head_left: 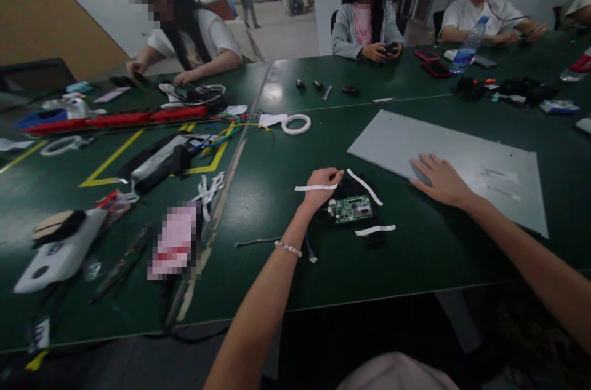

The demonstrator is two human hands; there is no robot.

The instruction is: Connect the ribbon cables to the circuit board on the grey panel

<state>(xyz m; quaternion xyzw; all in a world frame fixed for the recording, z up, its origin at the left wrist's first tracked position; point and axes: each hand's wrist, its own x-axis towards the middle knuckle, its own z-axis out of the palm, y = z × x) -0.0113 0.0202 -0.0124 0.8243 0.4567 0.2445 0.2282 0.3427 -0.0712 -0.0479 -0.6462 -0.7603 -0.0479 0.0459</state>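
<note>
My left hand (322, 186) is closed at the upper left of a green circuit board (349, 210); whatever its fingers hold is hidden. A white strip (316, 188) that looks like tape lies across the back of this hand. Beside the board are two more white strips, one above it (365, 187) and one below it (375, 230). A dark part sits around the board's edges, partly hidden. My right hand (438, 179) rests flat with fingers spread on a light grey panel (462, 147). Thin dark cables (261, 241) run out near my left forearm.
A white tape roll (296, 125) lies beyond my left hand. Farther back are a small wrench (327, 93) and black parts (349, 90). A plastic bottle (470, 45) stands at the back right. Left are a red strip (124, 119) and a pink item (174, 239). Several people sit opposite.
</note>
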